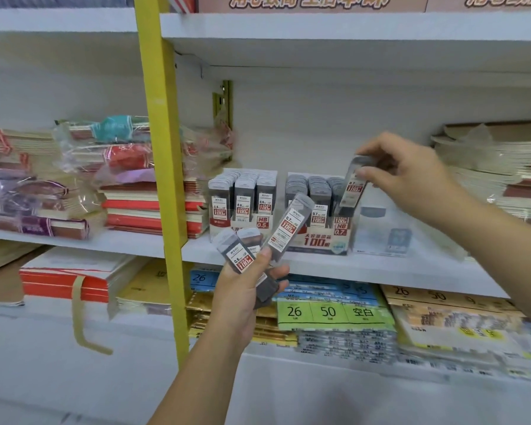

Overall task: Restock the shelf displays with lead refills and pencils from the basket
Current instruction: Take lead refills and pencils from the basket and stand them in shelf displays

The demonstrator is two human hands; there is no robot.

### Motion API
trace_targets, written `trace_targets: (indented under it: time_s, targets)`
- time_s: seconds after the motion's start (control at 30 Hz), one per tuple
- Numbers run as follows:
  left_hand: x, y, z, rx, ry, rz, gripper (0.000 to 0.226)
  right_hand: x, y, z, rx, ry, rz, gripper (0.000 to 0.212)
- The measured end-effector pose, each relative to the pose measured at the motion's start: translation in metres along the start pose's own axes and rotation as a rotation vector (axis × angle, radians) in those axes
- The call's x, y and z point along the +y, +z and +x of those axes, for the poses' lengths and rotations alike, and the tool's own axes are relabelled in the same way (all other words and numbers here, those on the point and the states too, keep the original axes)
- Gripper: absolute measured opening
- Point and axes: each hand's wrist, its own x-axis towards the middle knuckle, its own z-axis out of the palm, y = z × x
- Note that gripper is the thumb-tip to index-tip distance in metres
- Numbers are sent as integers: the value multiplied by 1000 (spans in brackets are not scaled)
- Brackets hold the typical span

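Grey 0.7 refill (354,187), R grip (411,173); 0.5s (238,256), L grip (246,291).

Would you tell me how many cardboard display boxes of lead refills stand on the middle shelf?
2. The 0.5 display box stands left, the 0.7 display box right beside it, under the refill case the right hand holds. A clear box further right is unreadable.

On white shelf board (380,268), left to right: 0.5 cardboard display box (242,210), 0.7 cardboard display box (318,237), clear plastic box (383,231). Grey lead refill case (353,187) in right hand (411,176), at 0.7 box's right end; several grey refill cases (239,256) in left hand (239,294), before shelf.
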Motion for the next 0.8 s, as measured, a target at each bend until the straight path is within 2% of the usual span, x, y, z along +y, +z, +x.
trace_targets:
  time_s: [0.17, 0.37, 0.43, 0.5, 0.53, 0.6, 0.67, 0.73, 0.8]
  targets:
    - [-3, 2, 1, 14, -15, 33, 48, 8, 20, -2, -32, 7, -56, 20]
    - [-1, 3, -3, 31, -27, 63, 47, 13, 40, -16, -81, 41, -441, 36]
    - [0, 4, -4, 14, -33, 66, 46, 9, 43, -25, -31, 44, -481, 37]
    - [0, 4, -6, -11, -35, 85, 44, 0, 44, -37, 82, 25, -331, 35]
    - [-1, 4, -6, -26, -34, 100, 43, -8, 45, -42, 89, 56, -155, 34]
    - [-2, 5, -7, -52, -38, 144, 43, -26, 51, -51, -45, 214, 259, 32]
    - [-3, 7, -9, -80, -38, 168, 46, -40, 60, -56, -163, 356, 547, 23]
    - [-5, 8, -9, -94, -33, 171, 44, -45, 63, -58, -160, 394, 661, 20]
    - [-6, 7, -9, -104, -33, 199, 40, -46, 56, -54, -90, 374, 633, 19]
